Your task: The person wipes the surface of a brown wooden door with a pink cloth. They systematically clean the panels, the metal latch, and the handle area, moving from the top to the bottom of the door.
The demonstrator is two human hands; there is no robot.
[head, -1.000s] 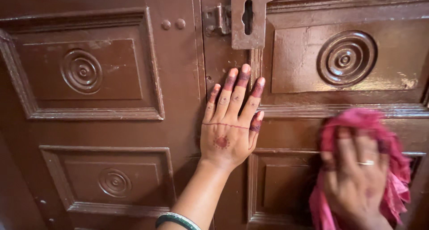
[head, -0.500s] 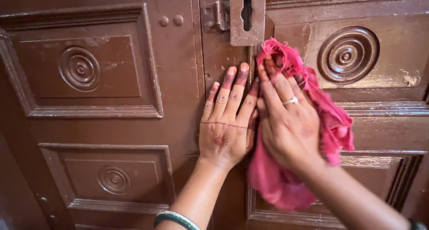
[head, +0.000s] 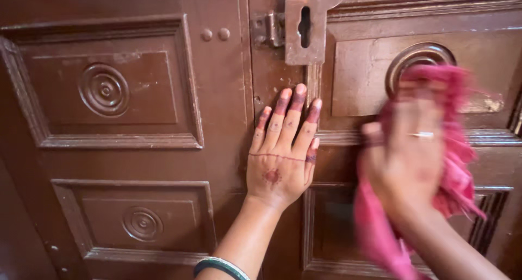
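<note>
While the left hand (head: pixel 280 163) lies flat, fingers spread, against the brown door (head: pixel 217 122) near its centre seam, the blurred right hand (head: pixel 405 160) presses a pink cloth (head: pixel 457 149) on the right leaf, half hiding a round carving (head: pixel 416 59).

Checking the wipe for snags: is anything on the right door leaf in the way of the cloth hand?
Nothing blocks it. The right hand presses the pink cloth against the door; the hasp and left hand sit off to its left.
</note>
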